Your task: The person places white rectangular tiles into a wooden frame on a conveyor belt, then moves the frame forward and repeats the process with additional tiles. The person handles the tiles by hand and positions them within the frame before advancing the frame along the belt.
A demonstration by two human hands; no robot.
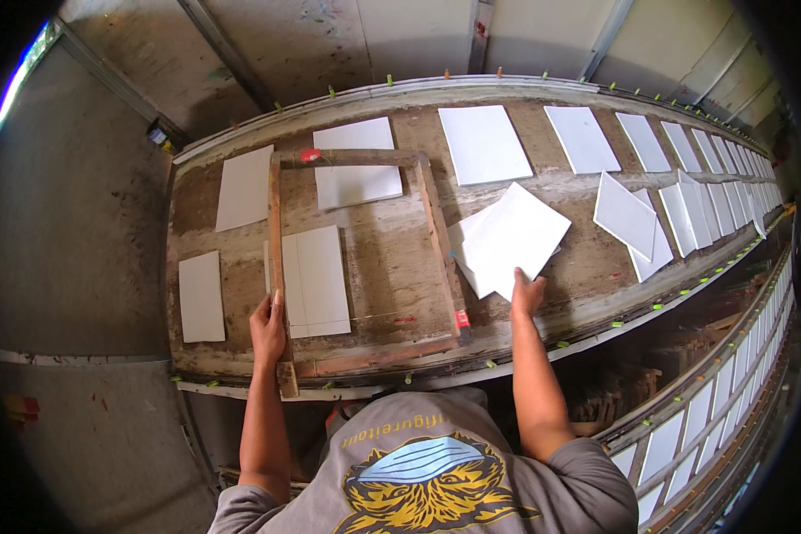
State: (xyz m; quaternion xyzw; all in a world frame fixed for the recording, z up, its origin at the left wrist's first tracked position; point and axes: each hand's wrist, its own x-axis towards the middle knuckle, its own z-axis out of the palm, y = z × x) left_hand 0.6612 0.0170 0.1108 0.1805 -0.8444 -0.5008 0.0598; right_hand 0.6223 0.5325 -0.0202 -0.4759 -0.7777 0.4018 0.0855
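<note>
My left hand [268, 329] is closed round the left bar of a wooden frame [439, 233], near its lower corner. Red patches mark the frame's top and right bars, and thin lines cross its opening. Through that opening shows a white sheet [320, 280] on the long table. Off the frame's right side, my right hand [527, 292] pinches the near corner of another white sheet [516, 233]. This sheet is turned at an angle over further white sheets [472, 258], which it partly hides.
More white sheets [485, 144] lie in two rows along the stained table [392, 249], running far to the right. A few overlap askew [626, 214]. Small green clips [563, 344] dot the table's edge. A second table with sheets [665, 442] stands at the lower right; a wall [80, 222] closes the left.
</note>
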